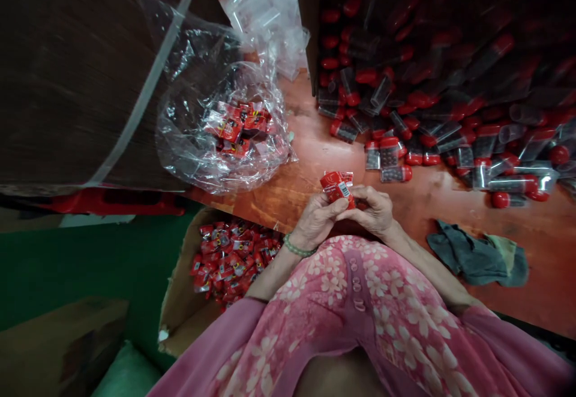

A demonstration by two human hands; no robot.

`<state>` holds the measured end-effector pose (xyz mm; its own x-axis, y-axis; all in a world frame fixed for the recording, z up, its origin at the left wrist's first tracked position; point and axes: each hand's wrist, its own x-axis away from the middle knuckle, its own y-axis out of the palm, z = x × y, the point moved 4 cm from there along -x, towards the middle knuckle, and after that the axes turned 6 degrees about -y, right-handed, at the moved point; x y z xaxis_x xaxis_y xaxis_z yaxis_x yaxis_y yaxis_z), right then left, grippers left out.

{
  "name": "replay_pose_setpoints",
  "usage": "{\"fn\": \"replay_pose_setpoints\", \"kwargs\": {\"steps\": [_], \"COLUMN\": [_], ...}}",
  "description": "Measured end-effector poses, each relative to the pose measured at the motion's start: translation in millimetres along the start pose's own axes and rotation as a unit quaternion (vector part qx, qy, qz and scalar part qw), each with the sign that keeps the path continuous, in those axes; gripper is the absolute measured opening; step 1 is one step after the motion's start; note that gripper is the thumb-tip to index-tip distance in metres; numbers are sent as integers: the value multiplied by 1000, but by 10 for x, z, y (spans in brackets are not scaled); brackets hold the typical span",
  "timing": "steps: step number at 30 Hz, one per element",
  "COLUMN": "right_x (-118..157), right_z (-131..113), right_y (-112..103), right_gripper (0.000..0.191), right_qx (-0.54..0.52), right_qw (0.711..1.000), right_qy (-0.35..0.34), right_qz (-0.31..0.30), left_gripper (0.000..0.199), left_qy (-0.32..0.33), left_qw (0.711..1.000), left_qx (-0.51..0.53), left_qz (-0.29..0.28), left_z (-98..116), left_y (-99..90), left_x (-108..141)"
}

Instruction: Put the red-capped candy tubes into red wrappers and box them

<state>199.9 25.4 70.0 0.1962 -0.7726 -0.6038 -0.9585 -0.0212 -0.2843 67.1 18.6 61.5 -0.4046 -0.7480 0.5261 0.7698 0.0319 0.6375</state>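
Observation:
Close to my body, at the table's front edge, both hands meet around a small red printed packet (pixel 336 188) with a barcode on it. My left hand (pixel 318 214), with a green bead bracelet at the wrist, is closed on the packet, its thumb across the lower part. My right hand (pixel 374 206) has its fingers pinched at the packet's right side; what exactly lies between those fingertips is hidden. Beyond my hands to the left, a clear plastic bag (pixel 180 145) holds several similar red packets (pixel 231 127).
Many clear tubes with red caps (pixel 396 157) are piled at the right and back right. Empty-looking clear tubes (pixel 265 13) lie at the back. A cardboard box (pixel 177 301) of red packets stands below left. A grey-green cloth (pixel 472 256) lies on the reddish table (pixel 418 205).

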Motion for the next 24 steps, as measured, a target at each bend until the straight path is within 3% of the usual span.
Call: {"fn": "replay_pose_setpoints", "kwargs": {"steps": [5,8,10,11,13,14,15,16,17,18,20,22,24], "right_x": [-30,-35,2,35,112,149,181,207,226,238,242,219,183], "right_z": [-115,-47,74,143,266,312,344,364,372,370,347,312,275], "right_y": [71,-23,-71,-72,-43,-22,-3,12,23,32,46,58,73], "right_gripper": [46,38,40,42,43,40,36,33,32,31,32,32,32], "right_qx": [-4,107,197,230,269,281,291,299,307,314,324,333,340], "right_qw": [972,965,953,943,926,920,916,913,911,909,904,897,890], "right_qy": [26,42,57,61,59,53,45,36,28,20,12,15,20], "right_qz": [-233,-235,-224,-232,-259,-269,-274,-275,-273,-273,-279,-291,-302], "left_gripper": [38,49,56,56,53,55,57,59,58,54,39,34,38], "left_qy": [26,45,24,5,-102,-145,-149,-116,-43,55,242,342,388], "left_qw": [982,918,833,770,632,564,511,477,466,473,521,566,576], "left_qx": [-155,-311,-428,-492,-613,-653,-683,-704,-717,-721,-708,-703,-703], "left_qz": [102,242,350,405,462,483,500,513,516,503,411,262,152], "left_z": [98,253,367,427,490,517,549,577,598,603,543,402,252], "left_y": [-381,-857,-1235,-1417,-1727,-1832,-1881,-1869,-1794,-1663,-1299,-892,-544], "left_x": [436,962,1377,1583,1914,2031,2091,2088,2019,1892,1500,1001,543]}}
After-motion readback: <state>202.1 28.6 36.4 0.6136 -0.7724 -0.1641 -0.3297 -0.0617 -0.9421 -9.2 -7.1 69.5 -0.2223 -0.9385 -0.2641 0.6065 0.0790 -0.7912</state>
